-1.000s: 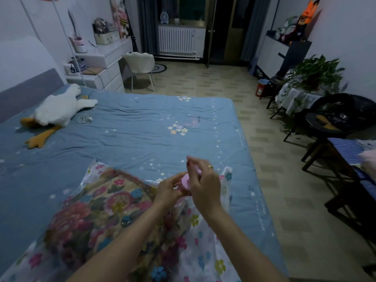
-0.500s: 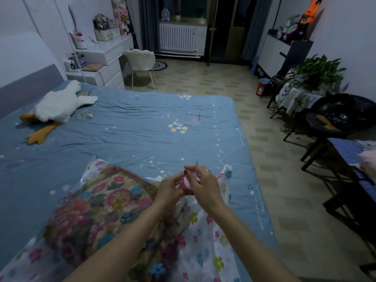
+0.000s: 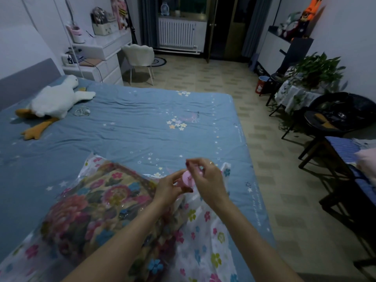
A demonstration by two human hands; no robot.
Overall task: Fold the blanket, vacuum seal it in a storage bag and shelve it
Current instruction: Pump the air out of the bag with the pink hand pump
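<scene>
Both hands work a pink valve cap (image 3: 187, 178) on the storage bag (image 3: 205, 237).

The flower-printed bag, holding the folded floral blanket (image 3: 95, 206), lies on the bed (image 3: 142, 127); the left hand (image 3: 167, 189) grips the cap and the right hand (image 3: 207, 180) pinches it.

A blue bed sheet (image 3: 130, 127) with small stars and a flower cluster fills the middle of the frame. At the left edge lies a white plush goose (image 3: 54, 102) with orange feet — just beside it, a small clear tangled item too small to tell. In the upper left stands a white dresser (image 3: 105, 58) with clutter on top, a white shell-backed chair (image 3: 140, 55) near it. A white radiator (image 3: 176, 35) sits at top centre. On the right — a leafy potted plant (image 3: 317, 68), a red bucket (image 3: 261, 84) and a black round chair (image 3: 341, 112).
</scene>
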